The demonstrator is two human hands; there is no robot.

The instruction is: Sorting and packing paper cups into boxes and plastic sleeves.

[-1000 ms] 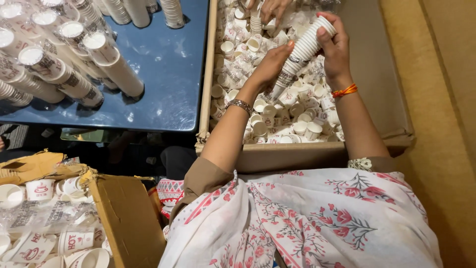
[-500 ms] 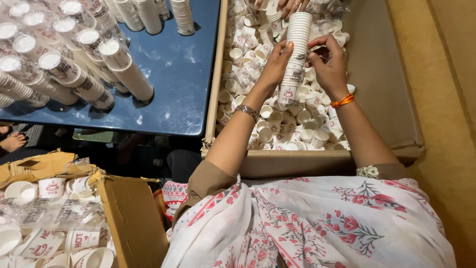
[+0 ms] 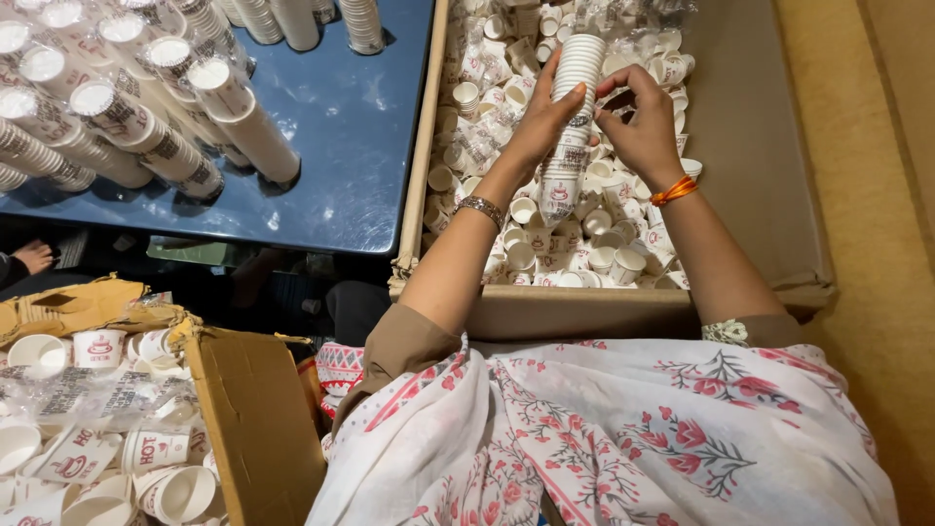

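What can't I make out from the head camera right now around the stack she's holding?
- Stack of paper cups: its count is too small to tell, and the left hand covers part of it.
- Right hand: fingertips hidden behind the stack.
- Cardboard box: far end cut off by the top edge.
- Wrapped cup sleeves on the blue table: cut off at the left edge.

A: Light is warm and even, coming from above; the blue table [image 3: 360, 136] shows soft white glare patches.

B: Shadows?

A: Dark under the table's near edge, and short ones beside the wrapped cup stacks [image 3: 146, 107].

B: Sharpness?

A: Centre is crisp. Straight edges bow toward the corners, and the lower-left cardboard box [image 3: 255, 419] looks slightly soft.
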